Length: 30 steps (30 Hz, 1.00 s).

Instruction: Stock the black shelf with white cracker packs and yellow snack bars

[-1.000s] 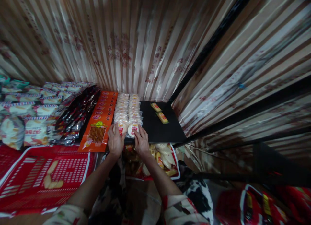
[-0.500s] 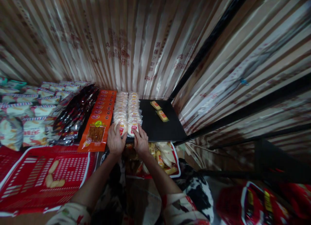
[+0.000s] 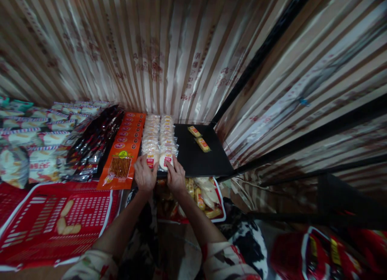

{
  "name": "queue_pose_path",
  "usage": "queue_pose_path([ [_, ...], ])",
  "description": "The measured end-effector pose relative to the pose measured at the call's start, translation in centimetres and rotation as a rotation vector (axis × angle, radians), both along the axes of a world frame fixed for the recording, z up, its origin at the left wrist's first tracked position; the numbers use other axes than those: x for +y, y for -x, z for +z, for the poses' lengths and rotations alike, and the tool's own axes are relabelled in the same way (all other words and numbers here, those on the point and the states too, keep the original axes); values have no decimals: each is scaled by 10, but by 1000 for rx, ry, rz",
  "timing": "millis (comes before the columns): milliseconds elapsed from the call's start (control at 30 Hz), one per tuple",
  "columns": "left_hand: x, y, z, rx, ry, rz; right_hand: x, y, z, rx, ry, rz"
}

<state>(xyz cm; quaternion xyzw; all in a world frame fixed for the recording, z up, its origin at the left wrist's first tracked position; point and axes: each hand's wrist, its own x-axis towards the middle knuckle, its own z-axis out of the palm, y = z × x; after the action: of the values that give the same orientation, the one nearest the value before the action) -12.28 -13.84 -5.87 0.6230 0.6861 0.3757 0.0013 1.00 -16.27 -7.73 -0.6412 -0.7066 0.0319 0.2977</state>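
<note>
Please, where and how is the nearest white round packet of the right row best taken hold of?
Probably by its near right edge, from the person's side, where the right hand rests: the nearest packet shows its round face and near rim, while other white packets crowd its far side.

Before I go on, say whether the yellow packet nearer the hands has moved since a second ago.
No; against the edges of the black board, the nearer yellow packet lies in the same spot.

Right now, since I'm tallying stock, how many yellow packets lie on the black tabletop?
2: the farther yellow packet and the nearer yellow packet, both right of the round white packets. Any beneath those rows would be hidden.
</note>
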Motion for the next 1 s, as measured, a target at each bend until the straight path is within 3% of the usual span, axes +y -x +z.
queue_pose_path([
  [533, 1, -1, -1, -14, 19, -13, -4, 2, 8, 19, 62, 33],
  [1000, -9, 5, 6, 21, 67, -41, -13, -4, 10, 113, -4, 28],
])
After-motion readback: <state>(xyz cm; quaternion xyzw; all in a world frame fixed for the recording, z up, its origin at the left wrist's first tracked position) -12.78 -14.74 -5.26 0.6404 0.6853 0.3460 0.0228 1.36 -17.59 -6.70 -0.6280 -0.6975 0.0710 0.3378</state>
